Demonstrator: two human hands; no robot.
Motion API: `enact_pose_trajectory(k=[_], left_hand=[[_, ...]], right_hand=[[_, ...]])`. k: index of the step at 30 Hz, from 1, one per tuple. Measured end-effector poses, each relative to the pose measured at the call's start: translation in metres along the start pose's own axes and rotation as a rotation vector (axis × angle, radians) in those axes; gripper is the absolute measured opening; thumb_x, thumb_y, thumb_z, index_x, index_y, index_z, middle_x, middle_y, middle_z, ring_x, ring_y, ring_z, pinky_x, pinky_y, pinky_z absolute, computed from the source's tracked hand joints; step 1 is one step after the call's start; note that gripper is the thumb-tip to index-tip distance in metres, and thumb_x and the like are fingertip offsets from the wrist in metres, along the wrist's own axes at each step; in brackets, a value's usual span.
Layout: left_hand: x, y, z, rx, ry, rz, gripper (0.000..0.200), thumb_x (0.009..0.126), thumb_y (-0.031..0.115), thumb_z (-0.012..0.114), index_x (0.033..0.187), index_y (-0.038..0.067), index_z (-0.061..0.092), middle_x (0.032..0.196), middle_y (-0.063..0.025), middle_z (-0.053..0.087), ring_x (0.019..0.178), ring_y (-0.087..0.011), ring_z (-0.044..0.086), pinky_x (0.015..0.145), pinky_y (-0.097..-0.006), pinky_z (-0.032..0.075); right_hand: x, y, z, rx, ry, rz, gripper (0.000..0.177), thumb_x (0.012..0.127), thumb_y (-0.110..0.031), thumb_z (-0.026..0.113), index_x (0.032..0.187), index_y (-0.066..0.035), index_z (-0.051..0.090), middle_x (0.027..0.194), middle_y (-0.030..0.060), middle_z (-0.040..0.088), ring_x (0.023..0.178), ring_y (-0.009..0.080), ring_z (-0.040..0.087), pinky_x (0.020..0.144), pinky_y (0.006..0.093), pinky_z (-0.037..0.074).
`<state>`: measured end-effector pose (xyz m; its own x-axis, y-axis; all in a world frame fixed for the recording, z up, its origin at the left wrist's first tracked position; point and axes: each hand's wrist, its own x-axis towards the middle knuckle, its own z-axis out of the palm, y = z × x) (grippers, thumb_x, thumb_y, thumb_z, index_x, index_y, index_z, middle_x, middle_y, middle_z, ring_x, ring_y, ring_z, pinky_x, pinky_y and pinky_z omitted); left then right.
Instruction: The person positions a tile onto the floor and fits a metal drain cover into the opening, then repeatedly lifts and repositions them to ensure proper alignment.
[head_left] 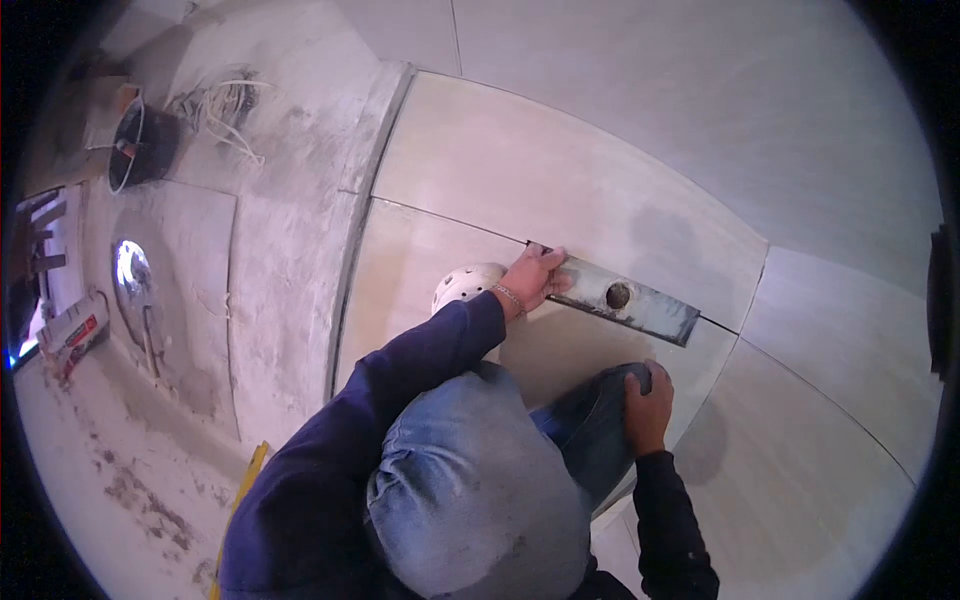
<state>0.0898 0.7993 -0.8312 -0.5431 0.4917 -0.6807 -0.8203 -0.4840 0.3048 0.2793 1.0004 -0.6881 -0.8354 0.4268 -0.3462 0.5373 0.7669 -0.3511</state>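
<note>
My left hand (533, 278) reaches down to the left end of a long rectangular drain slot (655, 315) between two floor tiles. Its fingers are bent together at the slot's edge, and what is under or between them is hidden. A round dark hole (618, 295) shows in the greyish bed of the slot. My right hand (648, 405) rests on my bent knee (590, 420), fingers laid over the jeans, holding nothing. Beside my left wrist a white clog with holes (465, 285) stands on the beige tile (430, 240).
A raised strip (365, 200) borders the tiles on the left. Beyond it lie a dusty floor, a black bucket (145, 145), loose white cables (225, 115), a printed bag (75, 330) and a yellow bar (245, 500). Large tiles (700, 110) line the far side.
</note>
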Motion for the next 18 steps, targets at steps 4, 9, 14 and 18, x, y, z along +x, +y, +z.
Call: enact_pose_trajectory(k=[4, 9, 14, 18], left_hand=[[-0.001, 0.003, 0.001, 0.043, -0.009, -0.032, 0.025, 0.096, 0.018, 0.056, 0.106, 0.004, 0.038, 0.104, -0.0078, 0.053, 0.074, -0.0189, 0.060, 0.065, -0.0357, 0.054], [-0.002, 0.001, 0.001, 0.018, 0.004, -0.011, 0.025, 0.095, 0.019, 0.057, 0.106, 0.004, 0.039, 0.103, -0.0072, 0.052, 0.072, -0.0185, 0.057, 0.066, -0.0371, 0.052], [0.001, 0.000, 0.004, 0.013, -0.045, -0.016, 0.026, 0.094, 0.019, 0.060, 0.104, 0.005, 0.040, 0.100, -0.0074, 0.053, 0.074, -0.0191, 0.058, 0.068, -0.0375, 0.052], [0.001, 0.000, 0.002, 0.063, 0.009, -0.026, 0.026, 0.092, 0.019, 0.062, 0.103, 0.005, 0.042, 0.095, -0.0070, 0.055, 0.075, -0.0190, 0.060, 0.069, -0.0378, 0.054]], right_hand=[[0.000, -0.006, -0.005, 0.015, -0.036, -0.015, 0.042, 0.082, -0.024, 0.064, 0.117, -0.002, 0.056, 0.120, 0.0193, 0.057, 0.114, 0.0369, 0.050, 0.101, 0.0435, 0.037], [-0.001, 0.004, 0.003, 0.027, 0.007, -0.011, 0.042, 0.082, -0.024, 0.064, 0.116, -0.002, 0.057, 0.119, 0.0190, 0.057, 0.112, 0.0365, 0.051, 0.098, 0.0427, 0.039], [0.001, 0.015, 0.007, -0.004, 0.023, -0.039, 0.044, 0.082, -0.028, 0.065, 0.116, -0.002, 0.057, 0.119, 0.0186, 0.058, 0.112, 0.0367, 0.051, 0.098, 0.0427, 0.039], [0.005, 0.007, 0.001, -0.010, -0.020, -0.036, 0.044, 0.082, -0.029, 0.064, 0.116, -0.002, 0.057, 0.120, 0.0189, 0.058, 0.114, 0.0372, 0.051, 0.099, 0.0439, 0.039]])
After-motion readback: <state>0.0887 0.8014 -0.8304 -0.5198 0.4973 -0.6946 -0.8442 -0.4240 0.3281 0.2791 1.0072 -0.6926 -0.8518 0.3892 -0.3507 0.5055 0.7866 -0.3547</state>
